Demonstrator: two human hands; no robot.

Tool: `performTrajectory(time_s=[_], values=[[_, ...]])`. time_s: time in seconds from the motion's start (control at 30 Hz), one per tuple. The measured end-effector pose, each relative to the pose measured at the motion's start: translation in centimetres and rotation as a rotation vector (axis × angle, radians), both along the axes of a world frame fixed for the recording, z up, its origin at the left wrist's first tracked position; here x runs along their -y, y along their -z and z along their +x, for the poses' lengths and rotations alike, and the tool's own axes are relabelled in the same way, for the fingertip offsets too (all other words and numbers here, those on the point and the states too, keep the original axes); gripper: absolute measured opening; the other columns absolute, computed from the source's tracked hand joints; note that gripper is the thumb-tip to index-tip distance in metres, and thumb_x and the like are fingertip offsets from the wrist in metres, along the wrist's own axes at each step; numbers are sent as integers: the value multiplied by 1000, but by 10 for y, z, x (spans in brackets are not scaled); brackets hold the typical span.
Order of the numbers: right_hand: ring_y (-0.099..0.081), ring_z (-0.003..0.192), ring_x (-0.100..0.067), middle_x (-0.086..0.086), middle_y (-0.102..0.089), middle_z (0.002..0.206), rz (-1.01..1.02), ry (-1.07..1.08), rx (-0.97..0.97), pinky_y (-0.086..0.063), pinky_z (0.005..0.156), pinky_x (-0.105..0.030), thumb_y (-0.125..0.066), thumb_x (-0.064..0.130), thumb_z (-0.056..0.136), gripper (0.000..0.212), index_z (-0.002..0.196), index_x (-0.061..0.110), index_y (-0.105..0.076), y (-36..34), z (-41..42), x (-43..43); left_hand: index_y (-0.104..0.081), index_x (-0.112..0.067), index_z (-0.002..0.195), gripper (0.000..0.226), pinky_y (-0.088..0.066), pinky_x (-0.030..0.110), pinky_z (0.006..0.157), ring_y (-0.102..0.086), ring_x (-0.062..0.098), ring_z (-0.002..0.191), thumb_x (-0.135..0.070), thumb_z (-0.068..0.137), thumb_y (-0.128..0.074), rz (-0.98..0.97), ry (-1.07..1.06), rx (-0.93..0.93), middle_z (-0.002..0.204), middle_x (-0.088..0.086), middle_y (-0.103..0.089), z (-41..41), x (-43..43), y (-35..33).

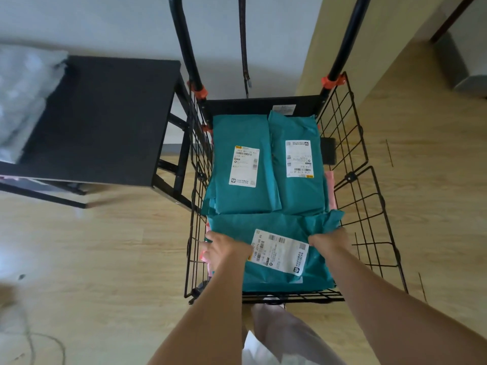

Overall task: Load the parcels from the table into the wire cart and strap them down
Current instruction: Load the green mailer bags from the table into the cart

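Both hands (276, 246) on nearest teal parcel (284, 275)

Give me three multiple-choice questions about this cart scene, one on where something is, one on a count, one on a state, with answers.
1. Where does the loose strap hang?
A. Between the cart's handle bars
B. Across the parcels
C. On the table

2. How many teal parcels show a white label?
A. One
B. Three
C. Five

3. What are the hands doing?
A. Both on the nearest parcel
B. Both on the handle
C. Hanging free

Answers:
1 A, it dangles above the cart, not over the load.
2 B, two at the back, one in front.
3 A, left hand and right hand hold its two ends.
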State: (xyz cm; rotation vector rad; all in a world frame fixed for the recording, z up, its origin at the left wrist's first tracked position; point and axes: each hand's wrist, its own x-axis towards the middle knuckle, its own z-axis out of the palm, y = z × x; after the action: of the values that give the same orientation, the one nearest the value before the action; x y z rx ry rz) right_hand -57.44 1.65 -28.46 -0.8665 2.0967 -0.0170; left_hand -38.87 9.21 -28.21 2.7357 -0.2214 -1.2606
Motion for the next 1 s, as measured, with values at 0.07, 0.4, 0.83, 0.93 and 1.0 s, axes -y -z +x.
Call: performTrajectory(time_s=[0.07, 0.4, 0.83, 0.93, 1.0], values=[[-51, 112, -33, -15, -50, 127, -155, -139, -192, -47, 87, -42, -81, 18, 68, 77, 134, 14, -40, -2, 1, -5, 6, -24, 154, 128, -41, 49, 106, -28, 37, 138, -10, 64, -85, -18, 122, 25, 151, 18, -14, -6, 2, 1], [-48, 107, -18, -3, -37, 129, -192, -1169, -310, -55, 74, -32, -71, 35, 84, 64, 139, 32, -39, 8, 20, -20, 0, -40, 152, 117, -49, 43, 98, -4, 36, 146, -36, 71, -85, 47, 934, 200, 159, 11, 8, -23, 7, 13], [-40, 117, -23, -6, -31, 133, -75, -1156, -351, -52, 77, -32, -75, 31, 82, 76, 144, 29, -30, 30, 17, -16, 1, -39, 152, 115, -44, 28, 68, -16, 35, 143, -26, 76, -83, 43, 906, 162, 155, 13, -6, -31, 10, 40], [-40, 118, -23, -5, -32, 133, -54, -1164, -341, -53, 81, -34, -76, 32, 81, 77, 144, 28, -30, 30, 17, -15, 1, -39, 153, 114, -40, 27, 65, -17, 34, 142, -25, 76, -83, 45, 905, 165, 154, 13, -7, -32, 10, 40], [-40, 118, -23, -5, -32, 133, -39, -1157, -338, -53, 82, -34, -76, 31, 81, 76, 143, 28, -31, 28, 17, -14, 1, -39, 153, 115, -41, 28, 66, -16, 34, 142, -24, 76, -83, 45, 900, 154, 154, 13, -6, -31, 10, 40]])
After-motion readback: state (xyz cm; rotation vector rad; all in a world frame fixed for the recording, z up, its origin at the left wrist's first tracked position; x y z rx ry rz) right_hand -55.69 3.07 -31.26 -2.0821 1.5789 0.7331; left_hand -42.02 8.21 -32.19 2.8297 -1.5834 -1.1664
